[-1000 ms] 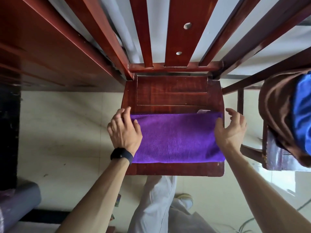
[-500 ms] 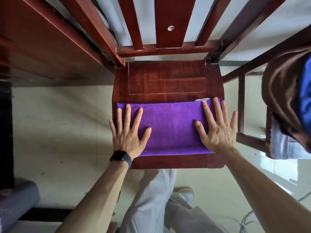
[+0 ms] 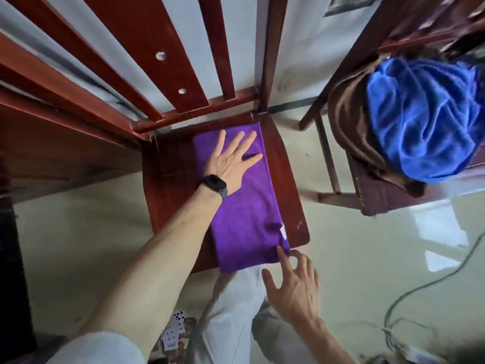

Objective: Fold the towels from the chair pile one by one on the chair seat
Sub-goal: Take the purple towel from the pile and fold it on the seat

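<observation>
On chair seat (image 3: 170, 185): purple towel (image 3: 246, 222), folded to a strip. My left hand (image 3: 231, 165), flat, fingers spread, pins its far end against slipping; my right hand (image 3: 292, 288), loosely open, empty, touches the near corner.

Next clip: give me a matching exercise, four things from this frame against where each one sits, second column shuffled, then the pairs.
Things
1 purple towel
2 blue towel
3 brown towel
4 playing cards

Places
A on the floor
B top of the pile on the second chair
C flat on the near chair seat, under the left hand
D in that pile, beneath the blue towel

Pairs: 1-C; 2-B; 3-D; 4-A
</observation>
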Demonstrator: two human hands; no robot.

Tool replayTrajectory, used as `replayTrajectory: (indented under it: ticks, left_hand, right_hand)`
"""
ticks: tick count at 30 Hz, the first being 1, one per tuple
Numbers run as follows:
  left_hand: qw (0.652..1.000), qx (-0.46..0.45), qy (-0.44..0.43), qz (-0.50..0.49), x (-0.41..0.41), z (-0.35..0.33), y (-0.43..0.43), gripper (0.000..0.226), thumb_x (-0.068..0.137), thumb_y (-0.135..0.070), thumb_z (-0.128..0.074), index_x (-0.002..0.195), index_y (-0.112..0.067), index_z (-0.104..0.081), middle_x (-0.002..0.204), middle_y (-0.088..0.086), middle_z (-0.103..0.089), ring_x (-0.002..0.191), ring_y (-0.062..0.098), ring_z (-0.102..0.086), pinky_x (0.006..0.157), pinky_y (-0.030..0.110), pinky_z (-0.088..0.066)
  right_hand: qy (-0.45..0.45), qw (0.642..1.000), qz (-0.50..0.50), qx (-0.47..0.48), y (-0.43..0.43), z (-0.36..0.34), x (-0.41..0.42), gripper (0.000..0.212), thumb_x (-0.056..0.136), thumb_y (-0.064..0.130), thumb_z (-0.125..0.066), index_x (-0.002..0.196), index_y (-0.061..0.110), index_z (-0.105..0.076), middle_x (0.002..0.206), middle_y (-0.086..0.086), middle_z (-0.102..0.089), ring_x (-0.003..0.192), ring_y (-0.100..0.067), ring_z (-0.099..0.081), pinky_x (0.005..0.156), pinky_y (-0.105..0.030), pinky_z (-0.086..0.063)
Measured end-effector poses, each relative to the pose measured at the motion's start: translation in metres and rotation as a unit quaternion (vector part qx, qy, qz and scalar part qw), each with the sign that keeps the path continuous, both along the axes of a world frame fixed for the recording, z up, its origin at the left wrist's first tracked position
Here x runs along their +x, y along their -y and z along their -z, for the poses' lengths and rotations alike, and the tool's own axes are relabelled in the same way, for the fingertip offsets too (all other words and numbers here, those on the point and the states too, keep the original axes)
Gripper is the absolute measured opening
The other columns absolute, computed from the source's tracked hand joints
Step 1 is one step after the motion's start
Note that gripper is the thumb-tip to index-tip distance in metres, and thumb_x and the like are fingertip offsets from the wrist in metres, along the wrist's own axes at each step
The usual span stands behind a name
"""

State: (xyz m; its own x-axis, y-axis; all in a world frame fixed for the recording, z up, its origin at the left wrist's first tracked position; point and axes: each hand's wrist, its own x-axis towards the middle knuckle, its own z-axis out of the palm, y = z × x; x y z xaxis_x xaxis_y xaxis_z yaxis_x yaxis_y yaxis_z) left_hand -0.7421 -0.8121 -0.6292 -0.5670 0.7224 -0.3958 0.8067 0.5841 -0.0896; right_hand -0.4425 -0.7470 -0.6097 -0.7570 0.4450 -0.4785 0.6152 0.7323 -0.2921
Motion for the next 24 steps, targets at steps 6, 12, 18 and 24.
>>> replayTrajectory:
  ticks: [6, 12, 18, 24]
  left_hand:
    - [0.873, 0.273, 0.004, -0.404, 0.113, -0.008, 0.039, 0.06, 0.078, -0.016, -0.061, 0.136, -0.03, -0.053, 0.146, 0.008, -0.04, 0.124, 0.027, -0.051, 0.103, 0.048, -0.041]
    - [0.594, 0.254, 0.09, -0.758, 0.229, -0.006, 0.103, 0.034, 0.081, -0.023, -0.072, 0.109, -0.007, -0.059, 0.11, 0.018, -0.06, 0.107, 0.034, -0.055, 0.087, 0.037, -0.045]
    - [0.459, 0.316, 0.275, -0.784, 0.254, 0.019, 0.124, 0.042, 0.077, -0.044, -0.074, 0.098, -0.011, -0.06, 0.091, 0.004, -0.073, 0.083, 0.021, -0.072, 0.084, 0.041, -0.056]
    - [0.462, 0.375, 0.316, -0.739, 0.247, 0.001, 0.122, 0.025, 0.086, -0.018, -0.074, 0.097, -0.015, -0.052, 0.09, 0.01, -0.073, 0.062, 0.015, -0.067, 0.061, 0.024, -0.052]
  right_hand:
    - [-0.018, 0.96, 0.222, -0.17, -0.024, 0.003, -0.015, 0.031, 0.09, 0.034, -0.068, 0.112, 0.02, -0.052, 0.107, 0.002, -0.054, 0.09, -0.021, -0.059, 0.085, -0.035, -0.049]
    - [0.068, 0.931, 0.256, -0.252, -0.037, 0.022, -0.024, 0.02, 0.09, 0.025, -0.07, 0.088, 0.023, -0.051, 0.085, 0.001, -0.068, 0.089, -0.026, -0.067, 0.083, -0.039, -0.051]
    - [0.017, 0.916, 0.283, -0.285, -0.042, 0.021, -0.014, 0.015, 0.09, 0.022, -0.071, 0.09, 0.022, -0.057, 0.083, -0.006, -0.075, 0.076, -0.023, -0.072, 0.079, -0.046, -0.057]
    - [-0.012, 0.885, 0.328, -0.33, -0.038, 0.011, -0.014, 0.012, 0.092, 0.017, -0.068, 0.091, 0.019, -0.056, 0.084, -0.005, -0.073, 0.072, -0.019, -0.071, 0.083, -0.045, -0.057]
